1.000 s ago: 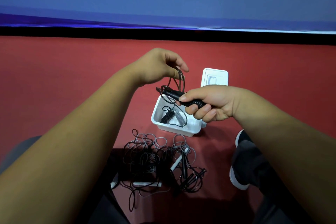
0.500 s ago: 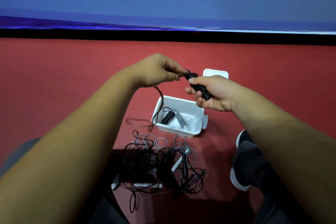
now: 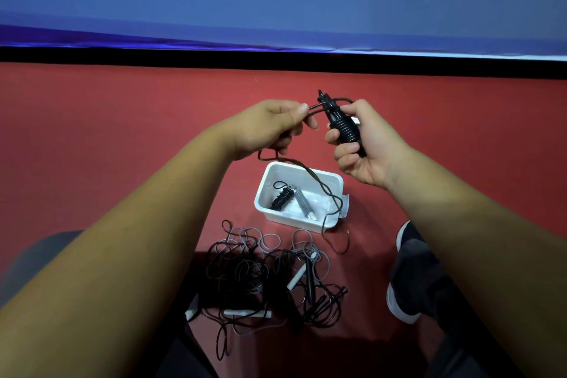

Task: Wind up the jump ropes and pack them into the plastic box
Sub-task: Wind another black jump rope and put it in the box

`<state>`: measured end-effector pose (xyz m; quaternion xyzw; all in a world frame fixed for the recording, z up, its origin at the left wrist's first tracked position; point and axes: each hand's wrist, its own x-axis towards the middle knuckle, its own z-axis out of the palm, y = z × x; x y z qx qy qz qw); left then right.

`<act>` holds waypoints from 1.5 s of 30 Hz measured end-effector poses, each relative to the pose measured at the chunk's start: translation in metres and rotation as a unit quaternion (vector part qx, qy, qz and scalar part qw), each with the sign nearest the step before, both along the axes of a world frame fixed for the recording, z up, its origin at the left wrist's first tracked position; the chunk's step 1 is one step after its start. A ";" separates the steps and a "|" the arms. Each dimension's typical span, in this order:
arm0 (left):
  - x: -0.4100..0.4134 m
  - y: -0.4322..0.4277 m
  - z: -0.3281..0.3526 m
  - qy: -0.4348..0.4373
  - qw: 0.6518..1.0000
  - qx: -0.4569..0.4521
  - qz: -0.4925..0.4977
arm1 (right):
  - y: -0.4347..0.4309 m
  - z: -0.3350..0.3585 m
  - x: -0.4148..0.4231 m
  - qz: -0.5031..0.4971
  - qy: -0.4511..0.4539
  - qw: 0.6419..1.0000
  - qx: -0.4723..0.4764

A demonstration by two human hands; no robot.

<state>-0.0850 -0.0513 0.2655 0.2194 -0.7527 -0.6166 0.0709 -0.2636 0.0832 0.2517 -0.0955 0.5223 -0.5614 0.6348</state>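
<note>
Black jump rope (image 3: 346,133), its cord partly coiled round the ribbed handles, stands nearly upright in my right grip (image 3: 368,147), fingers clenched round it above the white plastic box (image 3: 291,221). My left grip (image 3: 270,129) pinches the loose cord just beside the handle tips. The slack trails across the box onto the red floor (image 3: 122,132). A tangle of black and grey ropes (image 3: 245,273) lies nearer me.

Dim, even light; wide-angle bending at edges; dark shadow below, mild softness.
</note>
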 end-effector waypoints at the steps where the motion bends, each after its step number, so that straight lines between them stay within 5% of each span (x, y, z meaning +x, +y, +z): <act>1: 0.000 0.000 0.000 0.004 1.000 0.013 0.009 | 0.002 0.002 -0.001 0.004 -0.013 1.000 -0.004; 19: 0.007 -0.013 -0.010 -0.023 0.995 0.093 0.023 | 0.002 -0.004 -0.001 -0.036 0.000 0.999 -0.004; 27: 0.012 -0.017 -0.006 -0.101 0.994 -0.040 -0.017 | 0.002 -0.001 0.003 -0.025 0.048 0.999 -0.006; 45: 0.007 0.000 -0.010 -0.124 0.990 -0.045 0.042 | 0.011 0.014 0.018 0.134 0.030 0.990 -0.028</act>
